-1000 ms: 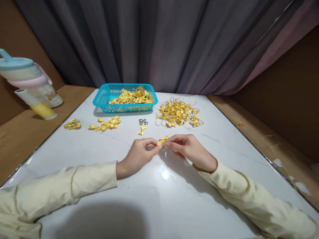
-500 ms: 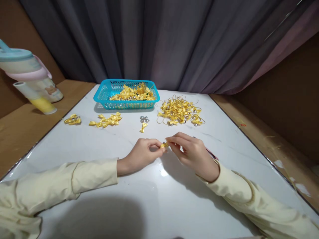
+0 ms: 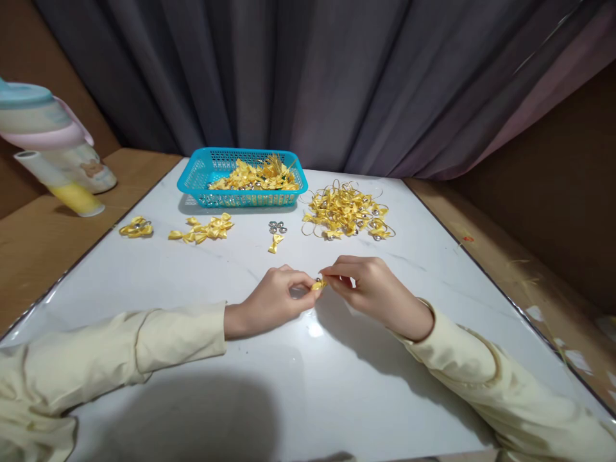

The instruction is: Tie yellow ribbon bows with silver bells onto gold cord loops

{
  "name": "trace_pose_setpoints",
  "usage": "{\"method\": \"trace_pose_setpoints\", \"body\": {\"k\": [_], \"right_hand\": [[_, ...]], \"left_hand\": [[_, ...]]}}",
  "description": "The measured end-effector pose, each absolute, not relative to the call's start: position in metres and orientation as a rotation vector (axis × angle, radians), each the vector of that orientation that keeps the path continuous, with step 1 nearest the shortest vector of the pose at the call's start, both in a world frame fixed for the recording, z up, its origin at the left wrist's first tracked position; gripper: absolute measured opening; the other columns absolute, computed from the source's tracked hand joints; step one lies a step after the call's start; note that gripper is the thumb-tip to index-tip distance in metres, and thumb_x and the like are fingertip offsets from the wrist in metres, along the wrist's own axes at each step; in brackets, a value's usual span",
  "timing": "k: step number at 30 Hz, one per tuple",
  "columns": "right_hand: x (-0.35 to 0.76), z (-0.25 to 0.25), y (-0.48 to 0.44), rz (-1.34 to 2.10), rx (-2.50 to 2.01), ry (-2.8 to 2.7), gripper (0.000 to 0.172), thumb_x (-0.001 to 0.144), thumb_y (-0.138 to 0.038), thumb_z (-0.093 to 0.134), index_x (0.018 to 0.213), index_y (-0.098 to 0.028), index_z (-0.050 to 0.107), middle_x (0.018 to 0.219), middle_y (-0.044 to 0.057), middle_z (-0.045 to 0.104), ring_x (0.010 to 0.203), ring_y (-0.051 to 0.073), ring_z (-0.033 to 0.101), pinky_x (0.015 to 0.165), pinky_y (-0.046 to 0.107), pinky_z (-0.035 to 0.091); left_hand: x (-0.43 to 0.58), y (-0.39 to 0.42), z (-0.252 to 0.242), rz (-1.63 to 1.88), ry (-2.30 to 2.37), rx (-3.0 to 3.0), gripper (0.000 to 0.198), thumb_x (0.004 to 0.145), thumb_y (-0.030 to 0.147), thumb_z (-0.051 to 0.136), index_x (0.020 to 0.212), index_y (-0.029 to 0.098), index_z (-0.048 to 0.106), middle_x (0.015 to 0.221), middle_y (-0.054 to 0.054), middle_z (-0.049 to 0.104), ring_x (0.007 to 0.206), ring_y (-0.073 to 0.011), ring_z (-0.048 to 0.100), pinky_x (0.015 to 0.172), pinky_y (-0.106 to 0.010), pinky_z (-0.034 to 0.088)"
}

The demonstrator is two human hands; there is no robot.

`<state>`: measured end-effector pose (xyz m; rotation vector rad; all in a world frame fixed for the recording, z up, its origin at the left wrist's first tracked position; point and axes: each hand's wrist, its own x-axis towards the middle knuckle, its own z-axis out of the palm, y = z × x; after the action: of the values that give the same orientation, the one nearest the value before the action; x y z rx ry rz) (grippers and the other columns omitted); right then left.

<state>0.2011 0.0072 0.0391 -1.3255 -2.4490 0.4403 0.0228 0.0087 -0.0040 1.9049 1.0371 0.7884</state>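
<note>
Between my two hands, just above the white table, is a small yellow ribbon bow (image 3: 317,284) with a silver bell at its top. My left hand (image 3: 279,292) pinches the bow between thumb and forefinger from the left. From the right, the fingertips of my right hand (image 3: 370,289) are closed at the bow's edge; whether they grip the ribbon or a thin cord is too small to tell. Beyond my hands lie a single yellow bow (image 3: 275,244) and several silver bells (image 3: 277,227). To their left is a small pile of yellow bows (image 3: 205,229).
A blue basket (image 3: 243,197) holds bows, bells and gold cords at the back. Right of it lies a heap of corded bows with bells (image 3: 344,212). A few bows (image 3: 136,226) lie far left. A tumbler (image 3: 52,128) and a yellow thread spool (image 3: 72,192) stand off the table's left edge.
My right hand has turned and flattened slightly, its wrist moving right, with fingertips still at the bow. My left hand keeps its pinch. The view has shifted a little.
</note>
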Motion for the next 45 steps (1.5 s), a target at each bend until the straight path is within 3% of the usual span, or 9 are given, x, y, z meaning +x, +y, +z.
{"method": "trace_pose_setpoints", "body": {"k": [8,19,25,33,45], "right_hand": [[0.201,0.043,-0.001,0.256,-1.475,-2.524,0.021,0.078,-0.008,0.051,0.082,-0.016,0.070,0.070,0.003,0.061,0.055,0.009,0.049,0.054,0.022,0.030],[0.196,0.039,-0.023,-0.264,-1.235,-2.701,0.019,0.080,-0.009,0.048,0.067,-0.013,0.061,0.060,0.002,0.055,0.053,0.011,0.046,0.047,0.028,0.016],[0.199,0.040,-0.020,-0.213,-1.147,-2.687,0.024,0.086,-0.012,0.044,0.069,-0.013,0.060,0.064,0.003,0.056,0.056,0.012,0.047,0.046,0.027,0.019],[0.199,0.037,-0.011,0.037,-1.281,-2.602,0.021,0.082,-0.010,0.046,0.071,-0.014,0.064,0.066,0.004,0.058,0.055,0.011,0.050,0.051,0.023,0.029],[0.200,0.043,-0.004,0.358,-1.320,-2.571,0.024,0.080,-0.007,0.047,0.076,-0.015,0.070,0.063,0.002,0.057,0.050,0.008,0.043,0.054,0.021,0.031]], "left_hand": [[0.022,0.009,-0.004,0.806,1.059,1.858,0.012,0.076,0.021,0.058,0.077,0.017,0.069,0.078,-0.002,0.070,0.076,-0.0150,0.060,0.071,-0.026,0.046],[0.023,0.012,-0.005,0.714,1.033,1.618,0.018,0.076,0.028,0.058,0.072,0.013,0.065,0.070,-0.003,0.068,0.066,-0.0136,0.059,0.059,-0.022,0.043],[0.023,0.011,-0.004,0.692,1.023,1.737,0.014,0.075,0.022,0.056,0.073,0.014,0.067,0.072,-0.002,0.068,0.069,-0.0139,0.059,0.062,-0.021,0.044],[0.022,0.007,-0.003,0.731,0.993,1.960,0.011,0.073,0.017,0.057,0.069,0.015,0.067,0.072,-0.001,0.068,0.069,-0.0125,0.059,0.068,-0.023,0.043],[0.022,0.007,-0.001,0.733,0.929,2.095,0.012,0.075,0.016,0.054,0.069,0.017,0.065,0.072,-0.002,0.069,0.072,-0.0144,0.060,0.074,-0.026,0.044]]}}
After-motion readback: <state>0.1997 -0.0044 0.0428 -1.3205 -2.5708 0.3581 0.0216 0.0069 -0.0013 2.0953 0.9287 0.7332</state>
